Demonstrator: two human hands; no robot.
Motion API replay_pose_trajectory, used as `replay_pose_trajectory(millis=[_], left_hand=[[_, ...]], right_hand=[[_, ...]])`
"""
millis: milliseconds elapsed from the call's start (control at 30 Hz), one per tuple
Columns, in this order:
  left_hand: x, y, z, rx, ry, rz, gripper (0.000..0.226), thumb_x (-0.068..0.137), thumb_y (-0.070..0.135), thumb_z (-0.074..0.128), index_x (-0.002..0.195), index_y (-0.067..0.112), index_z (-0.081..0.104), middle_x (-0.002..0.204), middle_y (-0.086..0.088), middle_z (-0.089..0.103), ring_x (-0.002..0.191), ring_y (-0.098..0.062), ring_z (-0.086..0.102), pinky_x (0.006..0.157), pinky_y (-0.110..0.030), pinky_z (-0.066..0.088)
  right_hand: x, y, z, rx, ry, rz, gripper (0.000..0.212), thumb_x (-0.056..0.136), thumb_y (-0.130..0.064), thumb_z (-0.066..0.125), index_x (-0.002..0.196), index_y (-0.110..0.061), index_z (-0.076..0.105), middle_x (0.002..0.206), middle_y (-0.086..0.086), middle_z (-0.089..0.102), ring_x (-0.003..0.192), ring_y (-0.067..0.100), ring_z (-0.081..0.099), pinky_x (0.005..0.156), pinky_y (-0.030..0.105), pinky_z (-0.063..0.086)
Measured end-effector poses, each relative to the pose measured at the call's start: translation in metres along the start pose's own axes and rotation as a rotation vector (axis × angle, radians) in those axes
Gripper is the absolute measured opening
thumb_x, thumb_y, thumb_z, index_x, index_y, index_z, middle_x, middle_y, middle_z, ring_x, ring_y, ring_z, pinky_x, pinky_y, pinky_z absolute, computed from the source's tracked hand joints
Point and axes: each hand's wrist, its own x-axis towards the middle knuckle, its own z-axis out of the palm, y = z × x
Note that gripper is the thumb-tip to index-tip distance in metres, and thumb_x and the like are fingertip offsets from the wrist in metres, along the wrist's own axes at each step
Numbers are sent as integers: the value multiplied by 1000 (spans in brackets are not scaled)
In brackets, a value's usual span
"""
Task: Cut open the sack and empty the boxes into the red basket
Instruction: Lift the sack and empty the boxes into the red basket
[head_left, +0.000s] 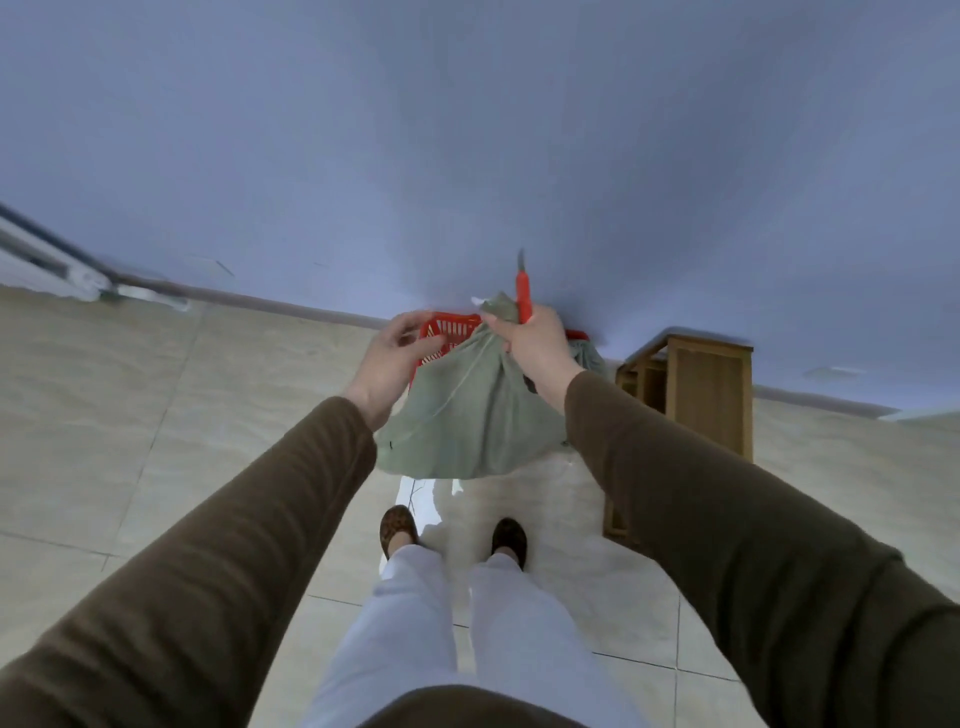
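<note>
The right hand (535, 338) has the green sack (467, 415) bunched at its neck and lifted clear of the floor, with the red cutter (523, 296) clamped in that same grip, blade pointing up and away — sensible, since it frees the other hand. The left hand (395, 353) hangs just beside the cloth, fingers loosely spread, pinching nothing; whether it touches the sack is hard to say. Behind the sack sits the red basket (447, 330) by the blue wall, so anything that spills should land there. The sack looks closed, no boxes showing. A wooden stand (711, 384) waits to the right.
</note>
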Motion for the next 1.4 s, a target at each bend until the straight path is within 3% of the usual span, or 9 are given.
replay_pose_trajectory(millis=[100, 233, 400, 533, 667, 967, 1100, 1233, 1400], left_hand=[[-10, -78, -45, 126, 260, -364, 54, 100, 7, 62, 151, 9, 47, 155, -20, 47, 139, -32, 49, 114, -40, 41], [-31, -158, -51, 159, 174, -689, 90, 95, 30, 74, 165, 16, 20, 167, -25, 30, 150, -44, 35, 123, -55, 32], [-40, -185, -19, -141, 119, -766, 100, 93, 40, 76, 165, 13, 11, 153, -20, 44, 137, -42, 50, 97, -48, 48], [-27, -183, -15, -262, 177, -668, 9, 101, -3, 61, 106, -9, 59, 99, -21, 59, 75, -26, 58, 47, -17, 56], [-8, -144, -35, -278, 325, -461, 33, 99, -10, 58, 71, 5, 49, 78, -12, 53, 72, -20, 55, 48, -12, 55], [9, -12, 3, -116, 4, -240, 23, 99, 9, 65, 80, 21, 62, 61, 10, 62, 63, -9, 49, 67, -20, 45], [4, 27, 59, -36, -184, -126, 11, 99, 1, 64, 108, 5, 69, 92, -6, 67, 79, -14, 60, 79, -23, 51], [5, 30, 62, 11, -294, -107, 36, 100, -1, 58, 135, -1, 64, 131, -16, 67, 120, -25, 61, 115, -37, 43], [13, -3, 54, 112, -109, -105, 55, 98, -5, 53, 149, 15, 47, 145, -22, 56, 129, -38, 57, 110, -48, 49]], right_hand=[[-13, -11, -17, 104, -54, 75, 1, 96, -13, 75, 96, -12, 74, 47, -16, 57, 36, -2, 44, 39, 14, 37], [-26, -30, -40, 256, -127, 104, 16, 101, -16, 68, 87, -10, 71, 57, -3, 48, 46, 9, 38, 41, 18, 33], [-19, -57, -68, 599, -142, 93, 21, 107, -16, 55, 91, -7, 65, 71, 3, 49, 46, 6, 40, 40, 15, 34], [-6, -65, -89, 639, -29, 76, 21, 107, -17, 57, 92, -7, 66, 75, 2, 53, 54, 7, 41, 42, 16, 37], [0, -60, -114, 401, 122, 12, 16, 106, -17, 60, 108, -4, 68, 79, 1, 56, 59, 8, 49, 54, 19, 45], [-8, -4, -79, 44, 117, 74, 35, 103, -10, 65, 136, 0, 62, 101, 6, 69, 64, 10, 57, 53, 16, 46], [-22, 25, -35, 45, -163, 58, 63, 96, 4, 69, 154, -12, 47, 119, 1, 70, 90, 0, 67, 85, 17, 54], [-18, 29, -39, 40, -58, 81, 21, 94, 4, 70, 111, -9, 68, 75, -7, 70, 59, -2, 63, 65, 17, 51], [-20, 8, -53, 90, 61, 119, 21, 101, 0, 62, 87, -15, 61, 46, -16, 60, 42, -3, 55, 56, 18, 45]])
